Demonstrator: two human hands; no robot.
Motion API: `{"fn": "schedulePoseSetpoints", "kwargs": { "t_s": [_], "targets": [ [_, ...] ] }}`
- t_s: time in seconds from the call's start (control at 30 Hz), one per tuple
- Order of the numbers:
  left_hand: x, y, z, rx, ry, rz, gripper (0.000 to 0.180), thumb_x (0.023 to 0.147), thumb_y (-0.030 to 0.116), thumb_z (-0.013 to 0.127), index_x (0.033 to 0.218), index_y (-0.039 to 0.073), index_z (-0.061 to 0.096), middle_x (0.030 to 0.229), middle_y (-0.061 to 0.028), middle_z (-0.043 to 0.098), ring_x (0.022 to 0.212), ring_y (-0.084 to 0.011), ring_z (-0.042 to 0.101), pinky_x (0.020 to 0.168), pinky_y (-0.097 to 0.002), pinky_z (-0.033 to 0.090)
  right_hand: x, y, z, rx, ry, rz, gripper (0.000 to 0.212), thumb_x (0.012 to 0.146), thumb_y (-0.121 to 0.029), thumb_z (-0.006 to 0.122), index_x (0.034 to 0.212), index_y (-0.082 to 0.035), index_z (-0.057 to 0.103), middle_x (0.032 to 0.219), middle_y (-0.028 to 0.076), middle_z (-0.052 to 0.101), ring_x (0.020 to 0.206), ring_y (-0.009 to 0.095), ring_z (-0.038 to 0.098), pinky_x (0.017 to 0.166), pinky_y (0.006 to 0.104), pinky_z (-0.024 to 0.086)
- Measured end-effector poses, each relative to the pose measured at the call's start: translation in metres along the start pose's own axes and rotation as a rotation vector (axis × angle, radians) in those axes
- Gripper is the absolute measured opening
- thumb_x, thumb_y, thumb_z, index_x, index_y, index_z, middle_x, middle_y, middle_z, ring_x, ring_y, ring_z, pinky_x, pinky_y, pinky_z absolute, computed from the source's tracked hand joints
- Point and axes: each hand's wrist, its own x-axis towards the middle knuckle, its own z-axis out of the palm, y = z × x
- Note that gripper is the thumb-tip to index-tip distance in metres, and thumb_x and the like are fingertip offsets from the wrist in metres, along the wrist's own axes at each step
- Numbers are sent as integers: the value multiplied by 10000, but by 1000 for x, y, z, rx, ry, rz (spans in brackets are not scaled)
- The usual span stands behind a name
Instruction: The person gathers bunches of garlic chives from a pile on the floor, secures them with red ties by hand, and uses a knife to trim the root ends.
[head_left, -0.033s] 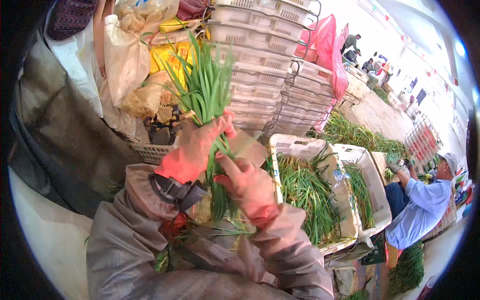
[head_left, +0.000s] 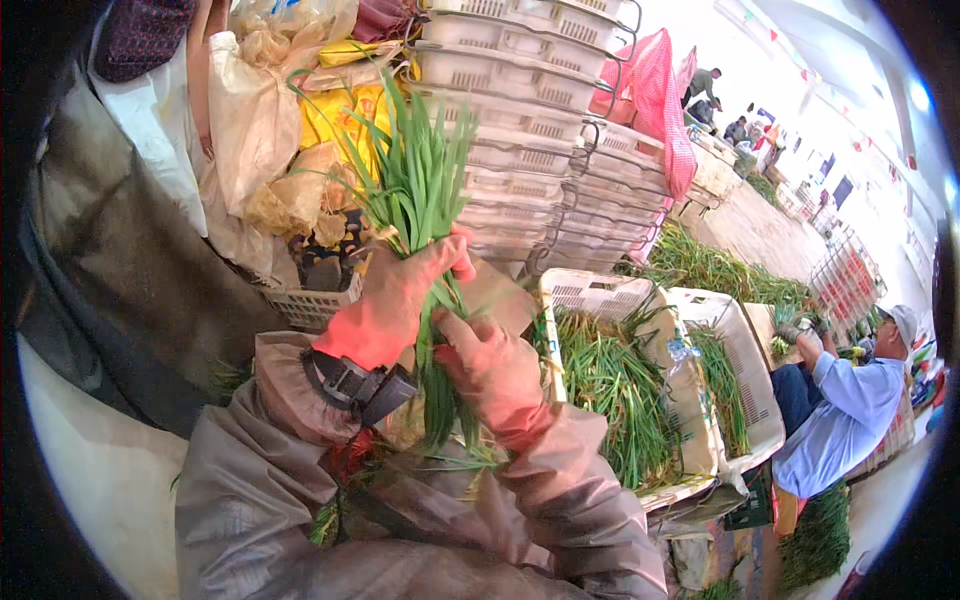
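A bunch of garlic chives [head_left: 415, 175], long flat green leaves, stands tilted in front of me with its leaf ends fanned out at the top. My left hand [head_left: 385, 300], in a pinkish glove with a black strap watch at the wrist, wraps round the bunch's middle. Just below it, my right hand [head_left: 492, 372], gloved alike, has thumb and fingers closed against the stalks. The lower part of the bunch hangs between my forearms over my brown apron. The right fingertips are partly hidden by leaves.
To my right stand two white crates [head_left: 707, 430] of green leaves, then a person in a blue shirt [head_left: 840, 405]. Stacked white crates [head_left: 500, 130] rise ahead. Plastic bags [head_left: 250, 120] lie at the far left, above a small basket [head_left: 305, 305]. More leaves [head_left: 720, 265] lie beyond.
My left hand and the bunch have shifted very slightly down and right. My right hand has turned a little at the stalks. The person in blue has moved their hands slightly.
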Motion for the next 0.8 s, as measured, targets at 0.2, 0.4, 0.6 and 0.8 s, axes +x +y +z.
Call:
{"fn": "schedulePoseSetpoints", "kwargs": {
  "t_s": [0.2, 0.4, 0.6, 0.8],
  "targets": [
    [-1, -1, -24, 33, -4, -60, 294, 867, 274, 590, 1025, 26, 576, 736, -38, 571, 672, -111, 530, 580, -250, 434, -60, 39, 25, 565, -63, -84, 192, 788, -138, 650, 969, -88, 607, 842, 124, 611, 730, 311, 614, 610, 379, 491],
    [11, -8, -42, -127, 110, -41, 279, 829, 273, 639, 973, 37, 605, 726, -20, 564, 650, -128, 539, 573, -268, 444, -170, 96, 62, 639, -630, 367, 295, 765, -218, 668, 1003, -68, 580, 832, 108, 621, 700, 234, 611, 601, 339, 481],
    [5, 2, -23, -50, 117, 52, 261, 827, 240, 634, 948, 10, 604, 696, -13, 555, 642, -125, 527, 607, -266, 434, -116, 53, 23, 254, -469, 249, 569, 781, -467, 642, 1172, -79, 501, 921, 145, 637, 769, 264, 626, 641, 368, 488],
    [-7, -3, 4, 6, 28, 70, 217, 827, 174, 597, 932, -16, 590, 678, -34, 580, 670, -123, 546, 636, -272, 428, -6, 2, 20, 148, 106, 113, 224, 833, -278, 615, 941, -85, 580, 781, 145, 604, 687, 344, 587, 560, 426, 444]
  ]
}}
